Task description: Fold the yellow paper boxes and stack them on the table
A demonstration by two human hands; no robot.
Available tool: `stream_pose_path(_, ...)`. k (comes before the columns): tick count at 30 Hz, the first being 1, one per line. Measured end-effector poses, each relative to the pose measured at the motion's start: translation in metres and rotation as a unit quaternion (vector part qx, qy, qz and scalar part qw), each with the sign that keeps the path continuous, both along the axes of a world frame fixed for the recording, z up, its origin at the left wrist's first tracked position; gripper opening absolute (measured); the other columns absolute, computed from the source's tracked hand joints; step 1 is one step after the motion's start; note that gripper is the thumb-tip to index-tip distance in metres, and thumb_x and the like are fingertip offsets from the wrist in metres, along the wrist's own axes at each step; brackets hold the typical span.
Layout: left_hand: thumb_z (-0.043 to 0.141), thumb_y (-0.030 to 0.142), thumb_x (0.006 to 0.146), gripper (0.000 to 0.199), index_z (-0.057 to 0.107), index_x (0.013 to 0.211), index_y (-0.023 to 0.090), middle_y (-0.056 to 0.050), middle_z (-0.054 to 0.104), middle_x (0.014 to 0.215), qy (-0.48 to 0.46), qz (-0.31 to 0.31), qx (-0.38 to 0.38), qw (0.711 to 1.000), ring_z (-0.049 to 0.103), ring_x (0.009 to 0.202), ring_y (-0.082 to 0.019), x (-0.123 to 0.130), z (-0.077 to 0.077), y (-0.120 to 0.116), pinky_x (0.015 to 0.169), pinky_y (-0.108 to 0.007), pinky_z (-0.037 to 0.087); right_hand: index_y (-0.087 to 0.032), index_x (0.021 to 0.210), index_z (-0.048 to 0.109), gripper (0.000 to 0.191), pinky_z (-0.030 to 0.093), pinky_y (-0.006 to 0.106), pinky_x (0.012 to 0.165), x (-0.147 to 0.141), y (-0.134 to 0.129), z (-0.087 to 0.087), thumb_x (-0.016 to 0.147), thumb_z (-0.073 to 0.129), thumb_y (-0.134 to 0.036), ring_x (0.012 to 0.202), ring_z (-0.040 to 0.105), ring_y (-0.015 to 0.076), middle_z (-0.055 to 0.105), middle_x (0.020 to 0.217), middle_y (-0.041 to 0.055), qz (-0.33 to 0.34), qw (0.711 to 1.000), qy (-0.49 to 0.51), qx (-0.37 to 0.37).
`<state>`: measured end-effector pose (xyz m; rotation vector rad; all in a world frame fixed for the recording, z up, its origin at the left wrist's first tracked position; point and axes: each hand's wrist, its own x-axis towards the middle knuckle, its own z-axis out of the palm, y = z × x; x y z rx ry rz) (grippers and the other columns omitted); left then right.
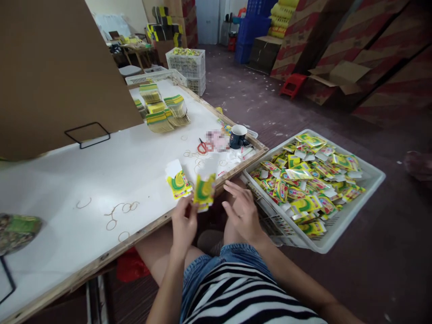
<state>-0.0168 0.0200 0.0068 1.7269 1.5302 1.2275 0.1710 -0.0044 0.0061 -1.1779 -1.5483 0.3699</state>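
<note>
Pinched between the fingers of my left hand (185, 219) is a small yellow and green printed packet (204, 191), blurred by motion, held over the table's front edge. My right hand (243, 210) is just right of it, fingers apart, nothing in them. Beside the held packet, more yellow-green packets (179, 183) with a white flap lie on the white table (135, 189). To the right, a pale plastic crate (351, 227) is heaped with similar loose packets (303, 175), close to my right hand.
Stacks of yellow-green cards (167, 110) stand farther back on the table. Red-handled scissors (202, 146), a dark mug (238, 137) and loose rubber bands (113, 220) lie about. Large brown cardboard (60, 76) stands at left. A red stool (293, 85) and cartons (337, 76) are on the floor.
</note>
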Motion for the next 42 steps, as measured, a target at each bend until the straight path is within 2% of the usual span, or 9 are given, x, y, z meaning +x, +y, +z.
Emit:
stream_pose_path(3, 0.059, 0.026, 0.087, 0.021, 0.071, 0.103, 0.021, -0.002, 0.058, 0.078, -0.036, -0.122, 0.008, 0.992, 0.054, 0.073, -0.016, 0.023, 0.005, -0.024, 0.069, -0.026, 0.045, -0.025, 0.133, 0.047, 0.043, 0.048, 0.042, 0.092, -0.009, 0.0, 0.005, 0.091, 0.054, -0.024, 0.107, 0.058, 0.0244, 0.059, 0.128, 0.011, 0.043, 0.999, 0.001, -0.022)
stream_pose_path(7, 0.062, 0.031, 0.087, 0.023, 0.072, 0.105, 0.022, -0.004, 0.062, 0.083, -0.109, -0.185, -0.06, 0.975, 0.057, 0.08, -0.018, 0.031, 0.001, -0.032, 0.077, -0.028, 0.047, -0.023, 0.117, 0.049, 0.03, 0.049, 0.029, 0.065, -0.008, 0.0, 0.0, 0.088, 0.057, -0.026, 0.07, 0.053, 0.0146, 0.059, 0.099, 0.0057, 0.029, 0.994, 0.089, -0.058)
stream_pose_path(15, 0.073, 0.047, 0.076, 0.044, 0.07, 0.108, 0.016, -0.009, 0.073, 0.094, -0.376, -0.282, -0.292, 0.833, 0.068, 0.092, -0.026, 0.044, -0.022, -0.029, 0.086, -0.038, 0.052, -0.023, 0.099, 0.048, 0.014, 0.044, 0.024, 0.058, -0.014, -0.014, -0.005, 0.089, 0.055, -0.029, 0.063, 0.049, 0.0116, 0.048, 0.076, -0.002, 0.087, 0.969, 0.208, -0.1)
stream_pose_path(20, 0.078, 0.045, 0.071, 0.041, 0.069, 0.095, 0.014, -0.005, 0.074, 0.077, -0.413, -0.167, -0.28, 0.85, 0.07, 0.076, -0.023, 0.047, -0.028, -0.025, 0.072, -0.035, 0.057, -0.024, 0.121, 0.047, 0.038, 0.048, 0.031, 0.072, -0.009, -0.017, -0.007, 0.085, 0.06, -0.028, 0.075, 0.05, 0.0154, 0.053, 0.094, 0.0042, -0.041, 0.974, 0.21, -0.073)
stream_pose_path(25, 0.074, 0.045, 0.075, 0.039, 0.065, 0.095, 0.014, -0.007, 0.074, 0.086, -0.312, -0.157, -0.227, 0.909, 0.071, 0.084, -0.024, 0.05, -0.022, -0.024, 0.076, -0.034, 0.057, -0.022, 0.109, 0.052, 0.022, 0.05, 0.028, 0.068, -0.002, -0.013, -0.019, 0.09, 0.055, -0.032, 0.076, 0.057, 0.0156, 0.059, 0.091, 0.004, 0.024, 0.957, 0.263, -0.118)
stream_pose_path(28, 0.072, 0.035, 0.079, 0.047, 0.053, 0.119, 0.02, -0.006, 0.074, 0.098, -0.255, -0.161, -0.162, 0.94, 0.07, 0.093, -0.022, 0.05, -0.015, -0.026, 0.083, -0.033, 0.055, -0.023, 0.111, 0.051, 0.024, 0.048, 0.025, 0.062, 0.007, -0.011, -0.021, 0.089, 0.058, -0.033, 0.072, 0.055, 0.0136, 0.059, 0.094, 0.0039, -0.002, 0.964, 0.248, -0.099)
stream_pose_path(31, 0.068, 0.028, 0.083, 0.065, 0.033, 0.138, 0.026, -0.007, 0.072, 0.106, -0.253, -0.225, -0.173, 0.925, 0.069, 0.098, -0.02, 0.045, -0.008, -0.027, 0.088, -0.034, 0.054, -0.024, 0.12, 0.051, 0.033, 0.047, 0.026, 0.061, 0.019, -0.01, -0.018, 0.089, 0.058, -0.034, 0.071, 0.055, 0.0134, 0.059, 0.099, 0.0046, 0.058, 0.97, 0.217, -0.097)
stream_pose_path(35, 0.07, 0.023, 0.082, 0.053, 0.043, 0.128, 0.024, -0.007, 0.071, 0.106, -0.269, -0.326, -0.219, 0.879, 0.069, 0.096, -0.02, 0.037, -0.001, -0.026, 0.082, -0.03, 0.055, -0.023, 0.116, 0.056, 0.029, 0.044, 0.026, 0.058, 0.033, -0.011, -0.011, 0.091, 0.056, -0.037, 0.067, 0.055, 0.0136, 0.06, 0.089, 0.0025, 0.135, 0.965, 0.186, -0.128)
stream_pose_path(42, 0.076, 0.017, 0.075, 0.041, 0.049, 0.105, 0.02, 0.0, 0.072, 0.085, -0.281, -0.336, -0.258, 0.861, 0.07, 0.079, -0.015, 0.04, -0.001, -0.026, 0.07, -0.023, 0.054, -0.017, 0.078, 0.061, 0.026, 0.038, 0.025, 0.057, 0.039, -0.011, -0.004, 0.094, 0.052, -0.035, 0.062, 0.048, 0.0124, 0.054, 0.069, 0.0, 0.153, 0.975, 0.115, -0.111)
